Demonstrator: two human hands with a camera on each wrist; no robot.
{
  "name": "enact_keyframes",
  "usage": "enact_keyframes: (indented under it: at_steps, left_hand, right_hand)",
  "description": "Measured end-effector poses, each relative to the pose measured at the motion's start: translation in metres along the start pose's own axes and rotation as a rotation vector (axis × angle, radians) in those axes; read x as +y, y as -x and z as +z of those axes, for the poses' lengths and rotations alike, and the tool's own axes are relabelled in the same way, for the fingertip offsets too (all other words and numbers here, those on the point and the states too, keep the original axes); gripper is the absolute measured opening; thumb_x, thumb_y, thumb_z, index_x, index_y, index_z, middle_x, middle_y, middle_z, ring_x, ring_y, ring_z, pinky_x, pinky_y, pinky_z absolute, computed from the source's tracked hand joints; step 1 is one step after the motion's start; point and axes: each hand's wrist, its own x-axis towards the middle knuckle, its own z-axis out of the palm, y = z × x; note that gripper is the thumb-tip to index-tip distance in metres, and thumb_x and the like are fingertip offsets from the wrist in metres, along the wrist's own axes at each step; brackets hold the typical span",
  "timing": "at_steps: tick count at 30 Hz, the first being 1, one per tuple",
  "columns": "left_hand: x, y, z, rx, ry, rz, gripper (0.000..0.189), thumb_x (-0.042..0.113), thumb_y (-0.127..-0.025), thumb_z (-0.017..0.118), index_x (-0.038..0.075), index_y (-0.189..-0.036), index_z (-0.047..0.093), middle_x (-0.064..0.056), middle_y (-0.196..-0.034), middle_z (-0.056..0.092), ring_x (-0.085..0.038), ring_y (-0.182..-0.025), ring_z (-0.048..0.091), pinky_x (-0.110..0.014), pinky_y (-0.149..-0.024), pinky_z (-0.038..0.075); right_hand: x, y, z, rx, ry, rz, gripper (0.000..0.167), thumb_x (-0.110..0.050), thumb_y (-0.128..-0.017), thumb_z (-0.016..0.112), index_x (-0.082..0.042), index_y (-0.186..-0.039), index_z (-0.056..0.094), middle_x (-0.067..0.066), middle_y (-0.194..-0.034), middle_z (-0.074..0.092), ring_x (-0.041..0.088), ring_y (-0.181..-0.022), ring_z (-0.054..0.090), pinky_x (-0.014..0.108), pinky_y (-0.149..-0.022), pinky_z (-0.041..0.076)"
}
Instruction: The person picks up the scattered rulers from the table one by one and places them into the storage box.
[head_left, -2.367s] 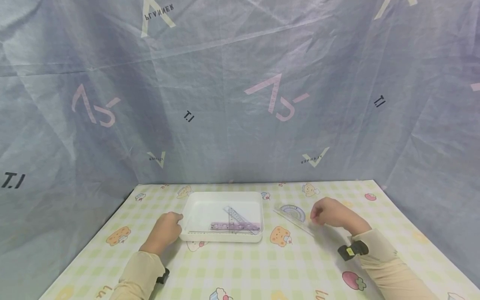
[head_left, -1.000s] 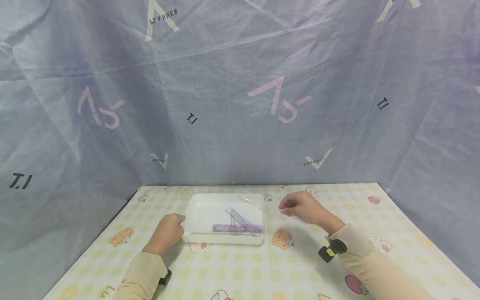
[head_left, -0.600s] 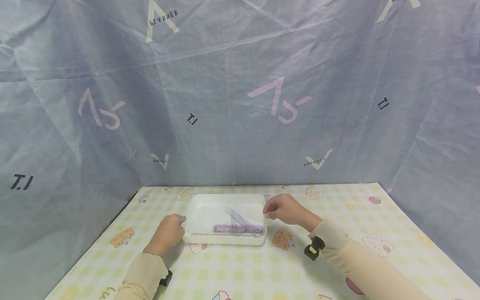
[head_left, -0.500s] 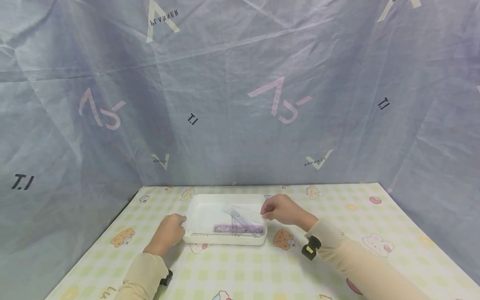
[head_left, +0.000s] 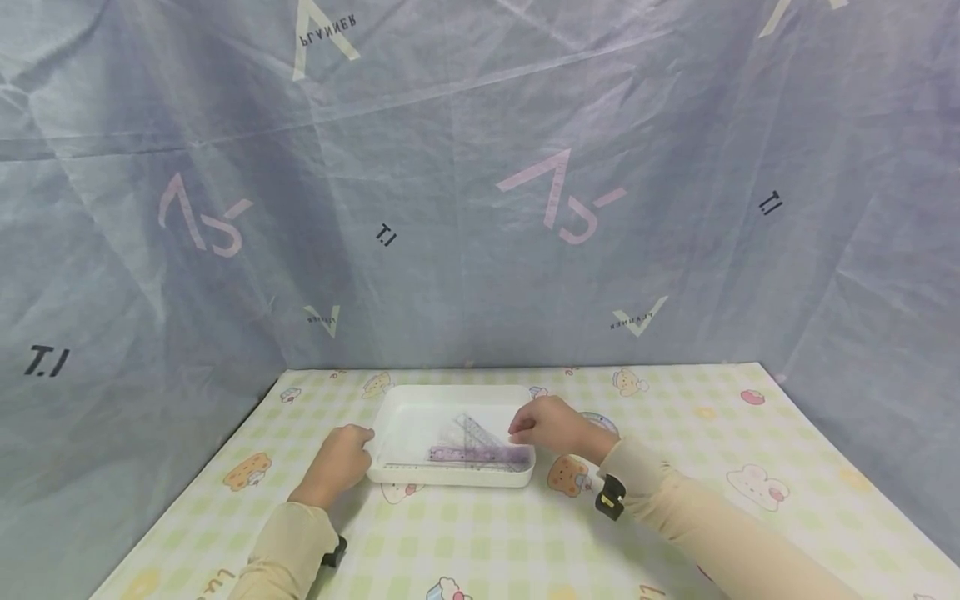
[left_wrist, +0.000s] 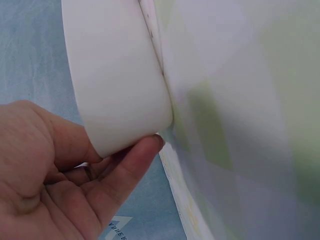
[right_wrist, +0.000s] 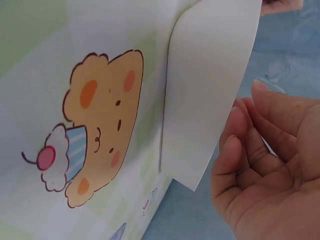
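Observation:
My left hand [head_left: 338, 461] grips the left end of a white plastic tray [head_left: 450, 477], fingers and thumb at its wall in the left wrist view. Inside the tray, toward the right, lie a purple ruler [head_left: 465, 454] and a clear set square [head_left: 480, 435]. A blurred clear plastic piece [head_left: 448, 435] overlaps them. My right hand [head_left: 553, 425] hovers at the tray's right rim with loosely bent fingers. In the right wrist view, its thumb stands apart from the fingers, with nothing seen pinched. Beyond the right wrist, a clear protractor [head_left: 604, 422] is partly hidden on the table.
A green-and-white checked cloth [head_left: 420, 542] with cartoon prints covers the table. Grey-blue fabric [head_left: 450, 275] hangs behind and at both sides. A straight scale strip [head_left: 420, 466] runs along the tray's near side.
My right hand has moved left from beside the protractor to the tray, carrying a clear straight-edged piece, and has let it go there. The left hand has kept its hold on the tray.

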Motion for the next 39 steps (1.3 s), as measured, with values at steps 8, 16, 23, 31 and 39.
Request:
enact_keyframes:
  at_steps: [8,16,23,31,39]
  left_hand:
    - [0.000,0.001,-0.001,0.002,-0.014,0.024,0.039,-0.012,-0.082,0.050,-0.016,-0.118,0.064,-0.029,-0.125,0.063,-0.048,-0.123,0.054,-0.058,-0.102,0.045]
    - [0.001,0.001,-0.002,0.005,-0.021,0.018,0.039,-0.011,-0.082,0.050,-0.015,-0.118,0.064,-0.028,-0.126,0.063,-0.047,-0.124,0.054,-0.057,-0.102,0.046]
    - [0.002,0.001,-0.002,-0.008,-0.021,0.000,0.039,-0.011,-0.083,0.051,-0.015,-0.120,0.063,-0.028,-0.128,0.062,-0.047,-0.125,0.052,-0.057,-0.103,0.045]
    - [0.001,0.000,0.000,-0.023,-0.025,-0.014,0.039,-0.010,-0.083,0.052,-0.014,-0.121,0.063,-0.028,-0.129,0.061,-0.048,-0.126,0.052,-0.053,-0.096,0.051]
    - [0.003,0.002,-0.003,-0.009,-0.041,-0.001,0.039,-0.010,-0.082,0.052,-0.014,-0.120,0.063,-0.028,-0.128,0.062,-0.047,-0.125,0.053,-0.051,-0.093,0.052]
  right_hand:
    - [-0.002,0.000,0.000,-0.018,-0.015,0.030,0.011,-0.012,-0.089,0.073,-0.004,-0.095,0.076,-0.005,-0.084,0.073,0.008,-0.076,0.065,0.027,-0.070,0.056]
    - [-0.002,-0.001,0.001,-0.012,0.001,0.061,0.007,-0.012,-0.089,0.073,-0.008,-0.093,0.076,-0.006,-0.083,0.073,0.008,-0.076,0.065,0.028,-0.069,0.056]
    - [0.000,-0.002,0.002,-0.004,0.000,0.063,0.008,-0.013,-0.089,0.074,-0.008,-0.093,0.076,-0.005,-0.084,0.073,0.009,-0.078,0.066,0.030,-0.071,0.056]
    - [-0.008,0.008,-0.008,0.043,0.031,0.008,0.009,-0.016,-0.088,0.074,-0.010,-0.095,0.075,-0.006,-0.086,0.073,0.009,-0.080,0.066,0.028,-0.070,0.055]
    - [-0.006,0.028,-0.024,0.082,0.027,0.047,0.013,-0.019,-0.088,0.074,-0.013,-0.099,0.074,-0.008,-0.089,0.070,0.008,-0.080,0.064,0.029,-0.072,0.055]
